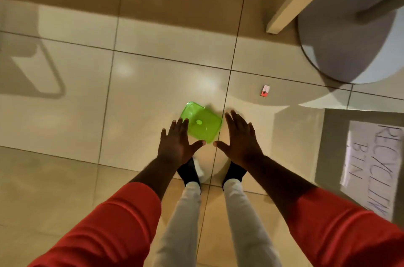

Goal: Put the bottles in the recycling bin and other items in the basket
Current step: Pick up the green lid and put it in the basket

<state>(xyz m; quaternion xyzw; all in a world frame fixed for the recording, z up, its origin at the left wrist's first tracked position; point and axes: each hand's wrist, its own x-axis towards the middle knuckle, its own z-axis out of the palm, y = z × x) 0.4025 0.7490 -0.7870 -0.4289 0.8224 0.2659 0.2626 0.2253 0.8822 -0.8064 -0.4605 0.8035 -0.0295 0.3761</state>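
With the recycling bin (pixel 334 146) close at the person's right, the left hand (pixel 177 142) and right hand (pixel 240 137) hover spread and empty over a green lid (pixel 203 123) lying on the floor, and a small red-and-white packet (pixel 265 91) lies farther off, so both seem left to collect.

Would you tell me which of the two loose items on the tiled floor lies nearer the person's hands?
The translucent green square plastic lid, seen between the open left hand and right hand; the small red-and-white box lies farther off.
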